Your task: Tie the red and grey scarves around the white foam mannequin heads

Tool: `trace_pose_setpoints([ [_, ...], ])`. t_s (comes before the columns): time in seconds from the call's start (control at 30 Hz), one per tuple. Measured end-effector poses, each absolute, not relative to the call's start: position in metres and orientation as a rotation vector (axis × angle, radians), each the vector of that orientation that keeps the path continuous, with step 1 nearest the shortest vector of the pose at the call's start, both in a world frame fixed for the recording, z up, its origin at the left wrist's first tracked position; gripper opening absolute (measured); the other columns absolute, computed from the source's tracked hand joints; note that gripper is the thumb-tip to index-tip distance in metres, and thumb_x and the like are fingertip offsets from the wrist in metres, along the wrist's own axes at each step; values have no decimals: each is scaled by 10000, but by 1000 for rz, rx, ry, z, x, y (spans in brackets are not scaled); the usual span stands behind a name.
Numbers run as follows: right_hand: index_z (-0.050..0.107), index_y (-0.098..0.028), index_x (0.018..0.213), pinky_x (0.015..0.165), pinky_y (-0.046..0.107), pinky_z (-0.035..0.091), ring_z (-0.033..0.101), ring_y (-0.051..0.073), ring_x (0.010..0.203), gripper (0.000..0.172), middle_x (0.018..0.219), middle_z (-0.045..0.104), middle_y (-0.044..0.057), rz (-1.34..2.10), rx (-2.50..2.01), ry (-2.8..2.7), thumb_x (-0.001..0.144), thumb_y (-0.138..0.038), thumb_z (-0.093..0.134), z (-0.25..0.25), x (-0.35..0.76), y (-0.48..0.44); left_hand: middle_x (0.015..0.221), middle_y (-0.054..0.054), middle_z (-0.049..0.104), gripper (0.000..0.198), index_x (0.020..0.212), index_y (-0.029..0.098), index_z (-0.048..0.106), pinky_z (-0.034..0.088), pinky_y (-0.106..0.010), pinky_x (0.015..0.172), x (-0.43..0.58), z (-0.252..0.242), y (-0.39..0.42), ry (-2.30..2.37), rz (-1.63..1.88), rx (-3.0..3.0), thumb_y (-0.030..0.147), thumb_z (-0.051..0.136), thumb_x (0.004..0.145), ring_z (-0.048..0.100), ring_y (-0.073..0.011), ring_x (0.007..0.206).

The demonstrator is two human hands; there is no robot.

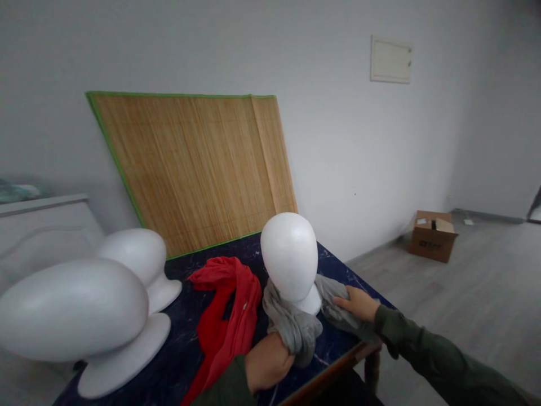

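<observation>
A grey scarf (296,324) lies wrapped around the neck of a white foam mannequin head (289,256) that stands upright near the right front edge of a dark blue marbled table (186,349); the left hand (268,361) is closed around the bunched front end of the scarf, gripping it just below the head's base; the right hand (357,303) lies flat and spread on the scarf's other end, pressing it to the table right of the base; both arms wear dark green sleeves (422,344); just left of the grey cloth, touching or nearly touching it, a red scarf (228,316) lies loose in a long crumpled heap that runs from the table's middle to its front edge; further left two more white mannequin heads lean over, the near one (71,310) large at the left edge of the view, the far one (135,256) behind it, their bases close together; a bamboo mat with green edging (194,169) leans tilted against the white wall behind the table; a white cabinet (42,225) stands at the left; on the grey floor well to the right sits a cardboard box (433,235) with open flaps, what it holds too small to tell; a white panel (391,59) is set high on the wall
</observation>
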State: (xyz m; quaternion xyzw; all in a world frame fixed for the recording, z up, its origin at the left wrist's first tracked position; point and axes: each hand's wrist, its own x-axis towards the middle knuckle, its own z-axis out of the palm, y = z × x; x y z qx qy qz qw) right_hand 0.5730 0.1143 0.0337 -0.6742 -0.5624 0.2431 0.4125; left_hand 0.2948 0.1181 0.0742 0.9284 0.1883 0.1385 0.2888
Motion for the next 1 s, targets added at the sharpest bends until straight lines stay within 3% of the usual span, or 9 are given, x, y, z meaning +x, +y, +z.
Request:
trace_pose_setpoints([
  [0.13,509,-158,1099,785,363,451,606,206,839,495,915,643,70,1328,-1111,-901,714,-468,513,32,510,98,1067,-64,617,405,1076,257,596,291,-438,1012,313,48,139,659,571,2381,136,417,733,464,-254,1122],
  [0.27,571,-143,1034,789,361,462,612,219,853,453,855,658,77,1520,-859,-662,735,-446,413,24,464,87,1068,-58,626,377,1084,314,595,317,-406,1014,316,33,147,657,592,2440,200,456,753,473,-257,1130],
  [0.4,596,-141,1027,853,409,426,579,258,956,549,929,649,105,1614,-809,-855,749,-551,358,21,449,78,1103,-41,615,403,1173,345,516,286,-417,1032,313,35,140,529,512,2509,306,477,774,468,-257,1137],
  [0.5,552,-157,1112,933,395,369,520,257,1058,539,1090,595,101,1452,-882,-1240,694,-498,556,20,448,78,1144,-19,589,415,1175,389,498,348,-340,981,312,36,137,620,592,2425,349,503,762,442,-223,1164],
  [0.6,562,-176,1099,920,382,384,523,261,1045,509,1107,588,94,1106,-1059,-1505,630,-344,665,23,448,83,1129,-62,589,382,1166,317,528,378,-354,941,313,34,139,661,658,2249,355,445,796,437,-223,1165],
  [0.73,639,-186,808,751,342,454,592,243,830,175,854,654,78,717,-1323,-1592,682,-217,522,35,457,88,1057,-114,606,376,1125,217,554,355,-426,941,316,33,144,729,839,2025,364,446,796,468,-255,1106],
  [0.87,553,-182,839,656,308,441,578,216,724,215,750,617,43,362,-1629,-1529,642,-197,468,39,487,93,954,-86,619,353,981,186,600,349,-427,910,310,34,148,866,924,1897,293,621,645,508,-272,989],
  [1.0,488,-192,931,733,306,442,580,206,815,262,862,609,52,173,-1775,-1363,684,-228,409,25,533,107,814,-26,611,315,845,178,605,419,-345,759,298,36,158,880,1039,1449,154,569,532,535,-229,832],
])
